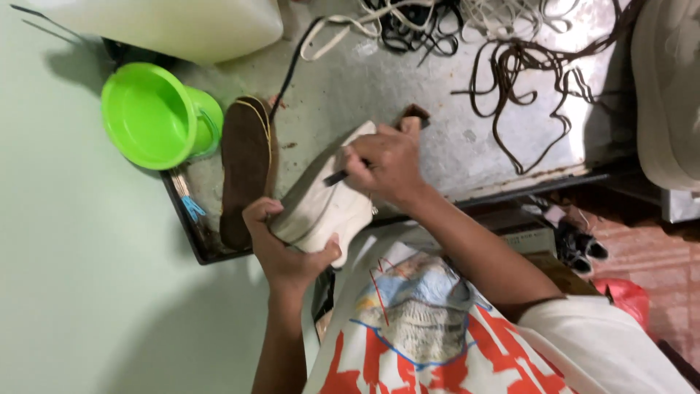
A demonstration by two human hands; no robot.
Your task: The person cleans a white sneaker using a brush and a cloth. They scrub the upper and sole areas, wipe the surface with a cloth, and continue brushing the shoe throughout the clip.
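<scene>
My left hand (284, 252) grips the near end of a cream-white shoe upper (321, 204) held tilted over the metal tabletop (408, 87). Across the top of the same shoe lies my right hand (386, 164), its fingers closed on a thin dark tool (337, 176) that touches the shoe's side. A brown shoe sole (244, 164) with a yellow cord along its edge sits just left of the shoe.
A bright green plastic jug (157, 117) stands left of the sole. Dark and pale laces (525, 66) are tangled across the far tabletop. A white plastic container (175, 25) is at the top left. A pale green wall (65, 277) runs alongside.
</scene>
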